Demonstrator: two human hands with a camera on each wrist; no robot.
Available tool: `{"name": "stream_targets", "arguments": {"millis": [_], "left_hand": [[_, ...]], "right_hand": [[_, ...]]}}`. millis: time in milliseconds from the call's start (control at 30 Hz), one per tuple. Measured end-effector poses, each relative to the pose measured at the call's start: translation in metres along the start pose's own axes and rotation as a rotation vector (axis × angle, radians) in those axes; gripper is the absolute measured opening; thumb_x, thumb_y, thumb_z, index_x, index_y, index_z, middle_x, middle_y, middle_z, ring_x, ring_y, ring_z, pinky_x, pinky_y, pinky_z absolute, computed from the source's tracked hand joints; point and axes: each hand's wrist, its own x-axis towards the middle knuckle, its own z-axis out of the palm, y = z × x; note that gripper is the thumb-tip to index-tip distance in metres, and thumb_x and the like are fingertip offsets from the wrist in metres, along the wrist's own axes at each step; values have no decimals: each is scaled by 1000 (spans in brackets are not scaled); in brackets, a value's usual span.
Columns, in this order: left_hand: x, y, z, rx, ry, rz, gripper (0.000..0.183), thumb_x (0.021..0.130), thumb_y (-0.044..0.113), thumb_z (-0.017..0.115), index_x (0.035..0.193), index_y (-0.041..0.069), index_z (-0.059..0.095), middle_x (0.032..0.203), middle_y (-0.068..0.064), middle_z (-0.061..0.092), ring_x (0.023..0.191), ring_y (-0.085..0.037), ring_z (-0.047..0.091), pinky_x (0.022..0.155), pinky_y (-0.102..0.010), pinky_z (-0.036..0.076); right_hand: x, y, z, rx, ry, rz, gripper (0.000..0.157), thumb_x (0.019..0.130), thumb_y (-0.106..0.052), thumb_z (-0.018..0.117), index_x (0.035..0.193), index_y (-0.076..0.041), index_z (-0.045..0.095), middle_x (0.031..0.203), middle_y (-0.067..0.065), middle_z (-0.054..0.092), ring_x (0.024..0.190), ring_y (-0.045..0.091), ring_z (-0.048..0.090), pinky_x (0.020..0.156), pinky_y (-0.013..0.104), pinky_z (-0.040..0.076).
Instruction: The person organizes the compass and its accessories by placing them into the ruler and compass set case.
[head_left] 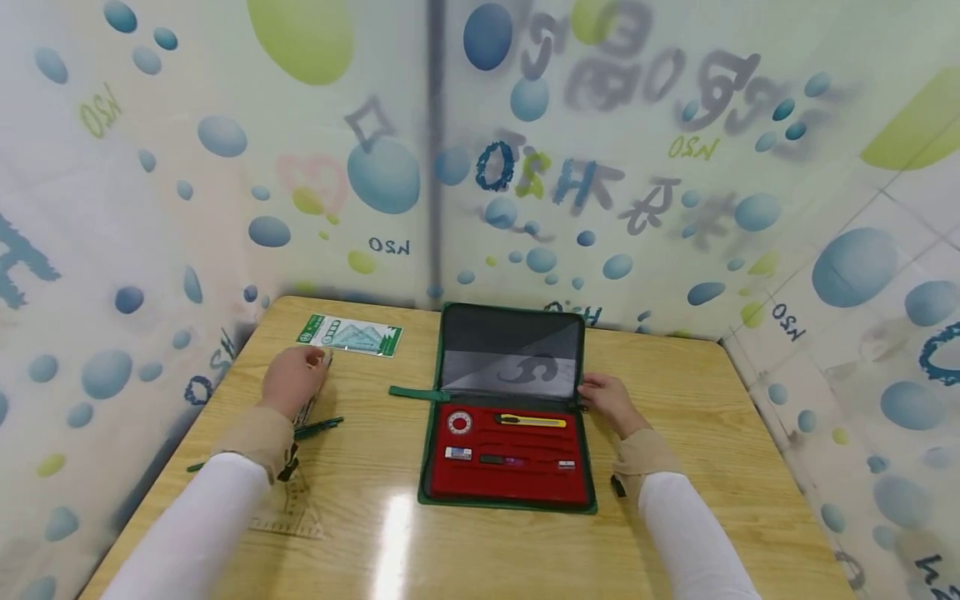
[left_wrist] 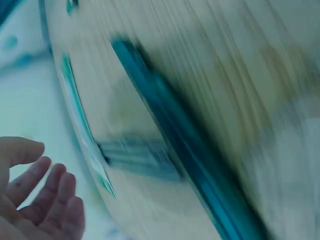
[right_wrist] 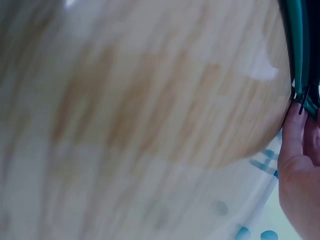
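Observation:
A green zip case (head_left: pixel 433 492) lies unfolded on the table, its lid (head_left: pixel 510 350) leaning back. In its red tray (head_left: pixel 495 483) sit a yellow utility knife (head_left: pixel 531 421), a white ring-shaped piece (head_left: pixel 460 422), an eraser (head_left: pixel 458 453), a dark and purple stick (head_left: pixel 501 460) and a small sharpener (head_left: pixel 566 465). My right hand (head_left: pixel 611 402) grips the case's right edge at the hinge, beside the zipper pull (right_wrist: pixel 304 100). Bent loosely and empty, my left hand (head_left: pixel 294 382) hovers at the left, near a green-and-white packet (head_left: pixel 352 335). Slim green tools (left_wrist: pixel 175 130) lie below it.
Clear set squares (head_left: pixel 288 527) rest at the table's front left, partly under my left forearm. A green strap (head_left: pixel 412 393) sticks out left from the case. Behind the wooden table (head_left: pixel 675 375) hangs a patterned curtain (head_left: pixel 637 167).

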Motion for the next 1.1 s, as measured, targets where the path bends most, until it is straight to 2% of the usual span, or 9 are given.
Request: {"name": "stream_targets", "arguments": {"millis": [133,233,467,767,933,1100], "left_hand": [[-3,-22,-10,59,-58,-100,39,94,18,52,123,-8,55,117,-31,57,101,-45,56,76,-52,48],[-4,-32,-12,81,-94,-127,42,94,18,52,123,-12,52,118,-34,55,103,-47,55,78,-53,49],[-1,-42,-2,84,-133,-202,44,93,23,51,118,-12,55,118,-33,56,103,-47,54,87,-54,45],[-1,-37,3,35,-159,-214,36,88,21,62,105,-11,64,106,-29,63,91,-40,60,76,-49,50],[0,-34,3,47,-161,-215,35,87,20,63,104,-10,65,104,-28,64,87,-37,61,74,-46,50],[2,-34,4,47,-148,-188,33,86,19,64,102,-10,66,101,-26,65,83,-34,62,71,-45,51]], "right_hand": [[1,1,1,-2,3,0,43,95,2,49,134,16,41,124,31,50,87,10,61,87,33,53],[1,2,2,-8,2,-2,43,95,2,49,134,16,39,124,32,50,87,10,61,87,33,53],[6,6,1,11,9,-12,42,94,3,49,133,16,42,126,31,49,88,10,60,86,32,54],[6,6,1,-12,16,-4,42,94,2,50,133,16,42,124,30,51,90,11,60,87,34,53],[5,5,1,-30,24,-1,41,95,1,50,133,15,43,125,30,52,93,14,60,88,34,53],[5,5,1,-27,21,-2,42,95,1,49,133,16,41,125,31,50,95,16,60,89,36,52]]}}
